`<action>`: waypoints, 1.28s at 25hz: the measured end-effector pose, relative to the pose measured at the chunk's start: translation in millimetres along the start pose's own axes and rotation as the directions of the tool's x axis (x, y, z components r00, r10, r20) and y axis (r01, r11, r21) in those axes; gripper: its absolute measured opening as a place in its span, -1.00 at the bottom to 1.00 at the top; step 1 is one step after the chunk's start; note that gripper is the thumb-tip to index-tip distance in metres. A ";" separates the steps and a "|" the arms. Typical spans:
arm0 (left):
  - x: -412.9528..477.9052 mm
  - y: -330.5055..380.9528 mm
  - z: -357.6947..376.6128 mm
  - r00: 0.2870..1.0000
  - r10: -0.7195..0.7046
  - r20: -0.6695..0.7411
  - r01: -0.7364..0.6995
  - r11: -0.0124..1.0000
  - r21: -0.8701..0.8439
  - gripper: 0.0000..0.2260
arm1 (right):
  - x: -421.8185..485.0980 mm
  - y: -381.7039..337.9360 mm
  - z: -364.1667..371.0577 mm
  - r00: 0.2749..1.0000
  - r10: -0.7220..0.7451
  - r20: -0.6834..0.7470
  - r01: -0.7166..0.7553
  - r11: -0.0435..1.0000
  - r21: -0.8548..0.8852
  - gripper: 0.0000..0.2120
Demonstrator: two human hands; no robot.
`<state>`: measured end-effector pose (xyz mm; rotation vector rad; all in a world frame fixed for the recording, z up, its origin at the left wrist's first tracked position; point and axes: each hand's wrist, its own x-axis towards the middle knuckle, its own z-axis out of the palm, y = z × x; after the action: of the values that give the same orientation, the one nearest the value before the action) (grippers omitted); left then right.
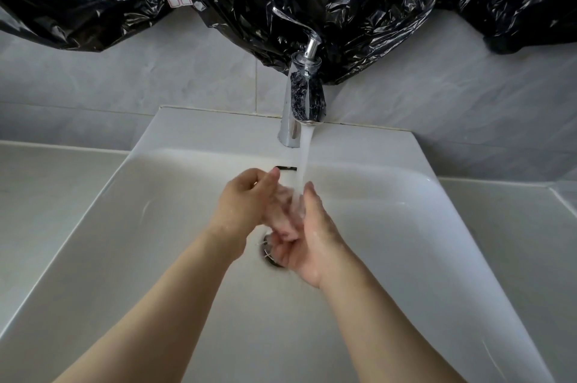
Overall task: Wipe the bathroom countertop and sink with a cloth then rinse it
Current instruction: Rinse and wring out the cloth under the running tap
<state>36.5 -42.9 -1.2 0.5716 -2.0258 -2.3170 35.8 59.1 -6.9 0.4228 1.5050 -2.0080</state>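
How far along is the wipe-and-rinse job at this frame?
Looks done: the sink basin and countertop show no visible dirt, though wiping can't be confirmed. In hand: the faucet runs, and the left hand and right hand meet, blurred, under the water stream; no cloth is in view. Left: shutting off the faucet; whether the cloth got rinsed can't be told.

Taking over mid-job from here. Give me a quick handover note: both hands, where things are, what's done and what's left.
Left hand: over the basin, fingers blurred against the right palm, grip unclear.
Right hand: cupped open under the stream, holding nothing visible.
Faucet is running; the water falls on both hands above the drain.
No cloth in view.
Sink and countertop show no obvious dirt; whether they were wiped, cannot tell.
Left: find the cloth, confirm it is rinsed, probably shut the faucet.
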 end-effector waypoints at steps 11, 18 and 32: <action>-12.0 -10.4 32.5 0.960 -0.274 -0.052 0.246 0.921 -0.303 -0.73 | 17.1 13.9 8.5 0.838 -0.543 -0.043 0.418 0.691 -0.589 -0.81; -7.6 -12.5 22.0 0.991 0.107 0.085 -0.125 0.964 0.235 -0.72 | 2.5 -9.1 -6.7 0.952 -0.223 -0.208 0.177 0.960 -0.219 -0.59; 0.0 4.8 -1.7 0.977 0.164 0.139 -0.156 0.985 -0.068 -0.85 | -6.6 -23.6 -24.3 0.861 -0.507 0.051 0.473 0.757 -0.450 -0.92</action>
<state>35.9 -45.3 3.3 0.2343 -1.9728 -2.3722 24.0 88.3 7.2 -0.1146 2.2414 -1.9205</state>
